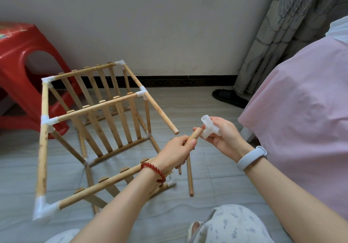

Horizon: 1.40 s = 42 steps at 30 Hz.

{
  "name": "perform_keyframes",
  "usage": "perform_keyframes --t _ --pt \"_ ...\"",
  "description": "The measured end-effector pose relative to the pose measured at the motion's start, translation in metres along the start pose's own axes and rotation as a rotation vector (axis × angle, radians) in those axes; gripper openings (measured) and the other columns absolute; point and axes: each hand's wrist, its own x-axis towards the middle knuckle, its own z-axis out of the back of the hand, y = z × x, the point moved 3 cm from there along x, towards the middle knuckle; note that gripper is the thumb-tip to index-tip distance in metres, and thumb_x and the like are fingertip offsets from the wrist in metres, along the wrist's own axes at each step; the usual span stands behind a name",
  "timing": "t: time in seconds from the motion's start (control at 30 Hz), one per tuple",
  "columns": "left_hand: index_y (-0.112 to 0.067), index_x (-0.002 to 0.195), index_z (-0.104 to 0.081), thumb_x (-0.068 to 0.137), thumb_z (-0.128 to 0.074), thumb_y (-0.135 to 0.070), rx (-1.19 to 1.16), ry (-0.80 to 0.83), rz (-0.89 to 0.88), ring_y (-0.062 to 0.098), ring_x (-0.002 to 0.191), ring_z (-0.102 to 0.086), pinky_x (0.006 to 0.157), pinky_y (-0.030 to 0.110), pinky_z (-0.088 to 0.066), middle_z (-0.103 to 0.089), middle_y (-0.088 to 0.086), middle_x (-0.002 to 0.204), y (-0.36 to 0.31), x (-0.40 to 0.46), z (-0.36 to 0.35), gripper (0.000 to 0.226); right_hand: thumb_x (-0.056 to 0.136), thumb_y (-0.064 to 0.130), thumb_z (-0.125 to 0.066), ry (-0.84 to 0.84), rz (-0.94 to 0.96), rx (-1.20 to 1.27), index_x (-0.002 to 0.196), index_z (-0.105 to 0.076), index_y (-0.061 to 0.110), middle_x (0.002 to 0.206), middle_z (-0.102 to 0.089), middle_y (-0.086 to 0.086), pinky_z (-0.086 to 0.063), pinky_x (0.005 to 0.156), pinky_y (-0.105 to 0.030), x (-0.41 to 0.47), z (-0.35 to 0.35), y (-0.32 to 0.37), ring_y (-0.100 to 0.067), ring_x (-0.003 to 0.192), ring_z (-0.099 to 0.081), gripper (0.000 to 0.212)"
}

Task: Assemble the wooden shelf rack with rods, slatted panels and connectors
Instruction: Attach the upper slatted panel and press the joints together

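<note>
A left hand (176,149) grips a pale wooden rod (192,139) while the right hand (221,134) holds a translucent white plastic connector (209,128) at its tip, ready to be pushed on squarely.

Shelf rack frame (90,129) stands on the floor (216,107), left of centre. Stool (24,69) behind it to the left, wall (150,26) behind both. Bed (301,120) on the right, slipper (229,96) at its far end. Left hand (175,153) holds a rod (193,137) just right of the frame; right hand (224,135) holds a connector (210,128) at the rod's end.
</note>
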Motion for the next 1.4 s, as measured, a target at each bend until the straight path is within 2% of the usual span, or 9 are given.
perform_keyframes --t 0.13,0.43,0.57,0.77,0.87,0.97,1.1,1.27,1.4 --pt "-0.013 0.088 -0.052 0.098 -0.042 -0.034 0.029 0.035 -0.021 0.007 0.046 -0.040 0.041 0.018 -0.035 -0.044 0.000 0.064 0.001 -0.001 -0.003 0.026 0.095 0.003 -0.041 -0.032 -0.004 0.130 0.093 -0.054 -0.003 0.077 -0.054 -0.016 -0.059 0.064 -0.035 0.003 0.005 0.004 -0.034 0.081 -0.070 0.014" --pt "-0.012 0.088 -0.054 0.098 -0.043 -0.032 0.013 0.017 -0.055 0.006 0.044 -0.039 0.041 0.019 -0.035 -0.044 -0.001 0.063 0.004 0.001 -0.004 0.025 0.101 0.022 -0.039 0.111 -0.095 0.174 0.106 -0.053 -0.004 0.083 -0.054 -0.014 -0.058 0.068 -0.038 0.003 0.002 0.000 -0.036 0.092 -0.068 0.030" --pt "-0.013 0.086 -0.054 0.097 -0.042 -0.033 -0.036 0.040 -0.020 0.004 0.041 -0.039 0.039 0.018 -0.034 -0.045 -0.001 0.062 0.004 0.001 -0.002 0.025 0.098 0.032 -0.042 0.246 -0.021 -0.183 0.101 -0.061 0.008 0.080 -0.062 -0.005 -0.054 0.071 -0.032 0.001 -0.002 0.000 -0.025 0.088 -0.067 0.031" --pt "-0.011 0.094 -0.056 0.098 -0.041 -0.035 -0.011 0.055 0.011 0.007 0.046 -0.041 0.044 0.020 -0.038 -0.045 -0.002 0.062 0.013 0.000 0.007 0.029 0.097 0.025 -0.046 0.041 0.170 -0.106 0.090 -0.058 0.012 0.075 -0.060 -0.001 -0.051 0.068 -0.028 0.009 0.011 0.018 -0.015 0.074 -0.065 0.019" --pt "-0.009 0.100 -0.060 0.098 -0.042 -0.027 -0.043 -0.024 -0.016 0.007 0.055 -0.047 0.051 0.019 -0.045 -0.048 -0.002 0.067 0.017 0.000 0.018 0.025 0.096 0.016 -0.048 0.097 0.121 -0.220 0.093 -0.059 0.010 0.077 -0.060 -0.006 -0.054 0.072 -0.031 0.010 0.015 0.010 -0.019 0.073 -0.066 0.013" --pt "-0.015 0.097 -0.062 0.098 -0.044 -0.017 -0.369 -0.051 -0.066 0.008 0.070 -0.055 0.073 0.024 -0.053 -0.052 0.000 0.077 0.004 0.003 0.026 0.018 0.093 0.010 -0.052 0.259 0.071 -0.397 0.091 -0.067 0.010 0.081 -0.061 -0.004 -0.053 0.064 -0.025 0.009 0.004 -0.005 -0.014 0.067 -0.062 0.015" --pt "-0.019 0.103 -0.065 0.093 -0.054 -0.017 -0.581 -0.146 -0.130 0.013 0.099 -0.059 0.091 0.039 -0.052 -0.056 0.003 0.103 -0.007 0.006 0.027 0.015 0.090 0.032 -0.059 0.348 0.224 -0.894 0.089 -0.067 0.029 0.078 -0.063 0.018 -0.045 0.067 -0.019 0.012 -0.011 -0.010 0.004 0.070 -0.057 0.008" --pt "-0.025 0.102 -0.070 0.087 -0.064 -0.012 -0.361 -0.272 -0.192 0.010 0.085 -0.050 0.076 0.025 -0.052 -0.053 -0.002 0.097 0.006 0.006 0.021 0.021 0.085 0.038 -0.065 0.375 0.293 -1.202 0.106 -0.066 0.035 0.113 -0.064 0.012 -0.042 0.089 -0.027 0.022 -0.011 -0.033 -0.005 0.107 -0.052 0.021" --pt "-0.035 0.101 -0.069 0.084 -0.067 -0.021 0.021 -0.319 -0.224 0.013 0.096 -0.047 0.086 0.024 -0.035 -0.062 -0.010 0.093 0.026 0.009 0.024 0.022 0.086 0.035 -0.062 0.398 0.448 -1.283 0.110 -0.065 0.033 0.089 -0.050 0.018 -0.041 0.073 -0.023 0.032 -0.002 -0.068 -0.001 0.079 -0.048 0.024"
